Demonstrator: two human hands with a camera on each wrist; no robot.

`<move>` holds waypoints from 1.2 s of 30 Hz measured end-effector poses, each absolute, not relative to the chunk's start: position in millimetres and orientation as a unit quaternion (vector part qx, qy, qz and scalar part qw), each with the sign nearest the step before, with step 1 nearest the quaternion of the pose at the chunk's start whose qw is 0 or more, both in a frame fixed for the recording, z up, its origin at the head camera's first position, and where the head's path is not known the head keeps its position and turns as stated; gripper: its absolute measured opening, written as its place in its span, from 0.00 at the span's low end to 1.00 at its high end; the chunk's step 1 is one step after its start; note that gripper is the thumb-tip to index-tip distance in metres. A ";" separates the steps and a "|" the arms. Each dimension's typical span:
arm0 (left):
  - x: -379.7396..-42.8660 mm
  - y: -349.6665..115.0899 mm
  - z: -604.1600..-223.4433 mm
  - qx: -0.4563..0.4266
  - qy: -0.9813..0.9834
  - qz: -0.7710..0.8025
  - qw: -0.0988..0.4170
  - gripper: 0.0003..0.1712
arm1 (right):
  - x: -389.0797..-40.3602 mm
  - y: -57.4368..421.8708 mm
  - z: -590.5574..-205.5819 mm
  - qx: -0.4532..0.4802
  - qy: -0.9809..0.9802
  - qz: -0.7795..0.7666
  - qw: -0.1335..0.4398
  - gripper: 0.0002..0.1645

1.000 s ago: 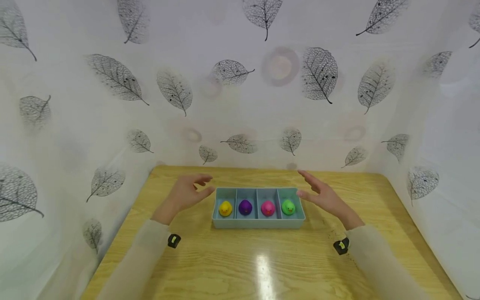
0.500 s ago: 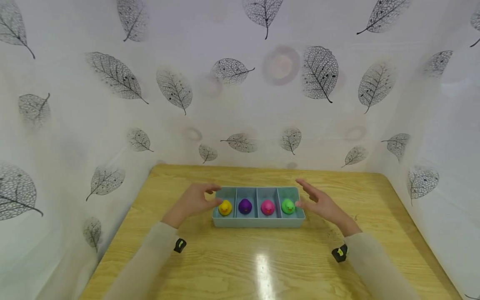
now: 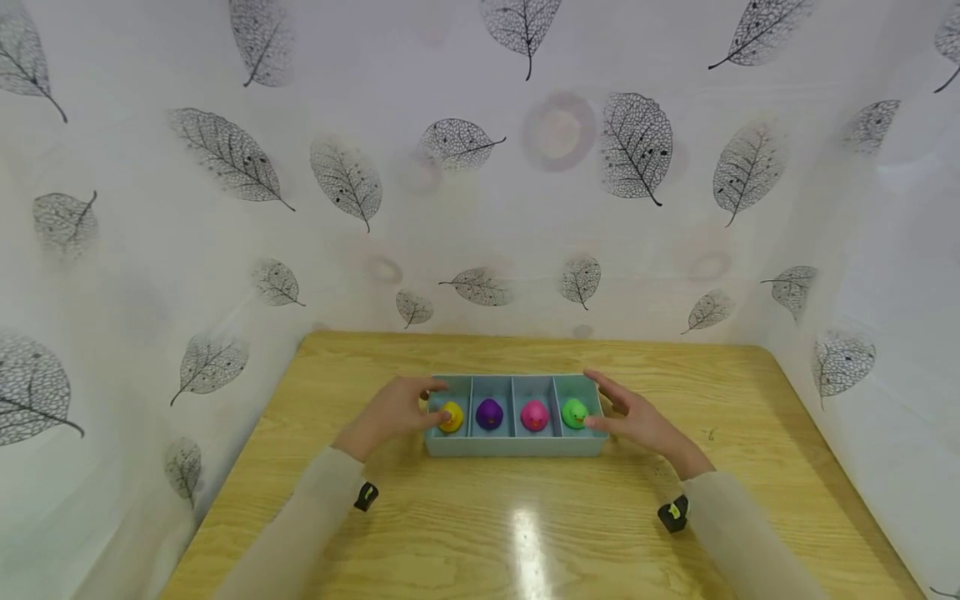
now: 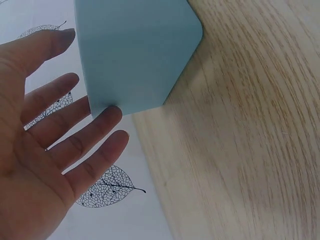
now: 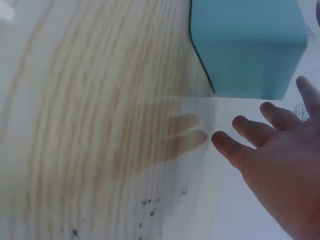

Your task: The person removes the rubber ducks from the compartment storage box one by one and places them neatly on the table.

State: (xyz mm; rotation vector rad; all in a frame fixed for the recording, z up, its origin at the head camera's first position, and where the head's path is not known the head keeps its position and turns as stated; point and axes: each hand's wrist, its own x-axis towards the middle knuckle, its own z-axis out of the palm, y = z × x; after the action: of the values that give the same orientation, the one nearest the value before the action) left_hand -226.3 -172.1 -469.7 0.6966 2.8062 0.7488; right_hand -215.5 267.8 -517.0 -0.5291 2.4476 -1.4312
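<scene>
A pale blue divided box (image 3: 517, 447) sits on the table, with one small toy duck per compartment: yellow (image 3: 453, 424), purple (image 3: 490, 414), pink (image 3: 535, 415) and green (image 3: 573, 412). My left hand (image 3: 390, 412) is at the box's left end. Its thumb overlaps the yellow duck in the head view, and the left wrist view has relaxed fingers (image 4: 112, 117) at the end wall (image 4: 140, 55). At the opposite end, my right hand (image 3: 645, 423) spreads thumb and fingers, the thumb tip overlapping the green duck's compartment. The right wrist view shows straight fingers (image 5: 255, 131) just below the box.
The wooden table (image 3: 480, 508) reaches in front of the box and to both sides. White leaf-printed sheeting (image 3: 480, 208) surrounds it at the back and sides. Black wrist devices hang below the left sleeve (image 3: 318, 492) and the right sleeve (image 3: 731, 508).
My left hand has moved right and slightly down to the box's left end. My right hand has come slightly left and down at the right end. Box and ducks stay in place.
</scene>
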 end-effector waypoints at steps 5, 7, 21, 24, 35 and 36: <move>-226.0 -169.7 -470.7 0.229 0.939 0.244 0.081 0.32 | -215.6 267.1 -521.2 -0.178 0.847 -0.483 0.132 0.53; -226.2 -168.9 -471.2 0.230 0.939 0.242 0.082 0.31 | -215.1 267.2 -522.1 -0.176 0.850 -0.479 0.133 0.54; -230.0 -164.4 -477.8 0.257 0.945 0.186 0.074 0.32 | -211.8 269.6 -525.8 -0.175 0.861 -0.457 0.135 0.55; -230.3 -163.3 -477.7 0.257 0.945 0.183 0.086 0.32 | -211.4 269.7 -526.1 -0.172 0.860 -0.461 0.136 0.55; -232.0 -157.9 -478.5 0.243 0.947 0.181 0.106 0.34 | -211.9 270.3 -528.2 -0.176 0.856 -0.468 0.134 0.55; -232.3 -157.3 -478.9 0.244 0.947 0.182 0.106 0.34 | -212.0 270.2 -528.6 -0.175 0.856 -0.467 0.134 0.55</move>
State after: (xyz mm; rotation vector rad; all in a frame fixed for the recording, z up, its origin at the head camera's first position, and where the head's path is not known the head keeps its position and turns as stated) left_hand -232.3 -157.3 -478.9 0.7190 2.7880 0.5358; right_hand -212.0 270.2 -528.6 -0.5084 2.4828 -1.3548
